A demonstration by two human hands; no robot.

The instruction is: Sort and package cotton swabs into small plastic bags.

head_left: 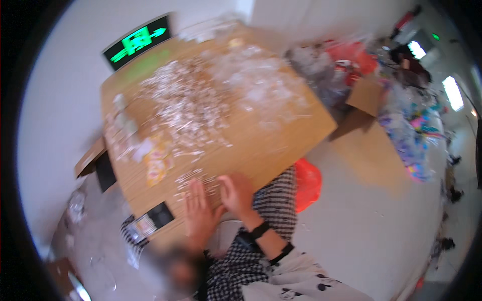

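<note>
A small heap of thin, shiny little pieces (190, 181) lies near the front edge of the wooden table; blur hides their exact kind. My left hand (199, 209) rests flat with fingers stretched out, its tips at the heap's near side. To its right, my right hand (238, 196) reaches in from the right, fingers extended and somewhat smeared, close to the heap's right edge. I see nothing gripped in either hand. Farther back spreads a much larger pile of similar shiny pieces (188, 103).
Clear plastic bags or wraps (261, 83) cover the table's (281, 145) far right. A yellow-and-white packet (156, 163) and pale bottles (123, 120) lie at left, a black-and-white flat item (159, 215) at the front-left edge. Cardboard boxes (364, 98) and bagged goods stand right; a red bag (307, 184) hangs beside my leg.
</note>
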